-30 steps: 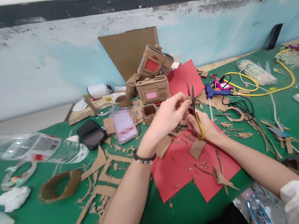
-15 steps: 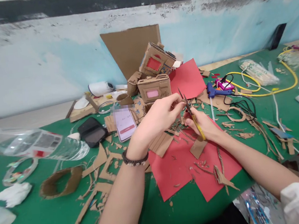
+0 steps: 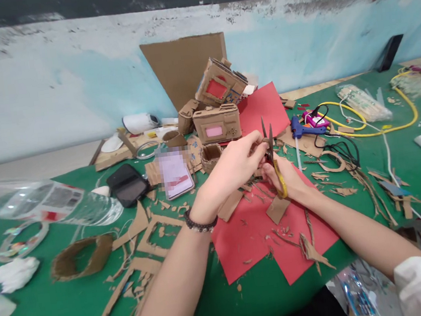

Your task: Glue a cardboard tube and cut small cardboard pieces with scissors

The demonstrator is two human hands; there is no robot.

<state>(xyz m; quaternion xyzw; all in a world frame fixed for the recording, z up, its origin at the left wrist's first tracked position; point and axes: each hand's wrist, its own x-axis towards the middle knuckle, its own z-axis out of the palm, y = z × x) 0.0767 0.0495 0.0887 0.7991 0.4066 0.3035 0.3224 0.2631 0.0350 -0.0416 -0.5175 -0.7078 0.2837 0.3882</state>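
A small cardboard piece (image 3: pixel 258 147) is being pinched in the closed left hand (image 3: pixel 234 168) and trimmed with yellow-handled scissors (image 3: pixel 275 163), gripped by the right hand (image 3: pixel 287 179), above the red paper (image 3: pixel 256 229) near the tabletop's (image 3: pixel 52 308) front edge. Judging by the parted blades, a cut is being lined up; steady feeding is being called for next.
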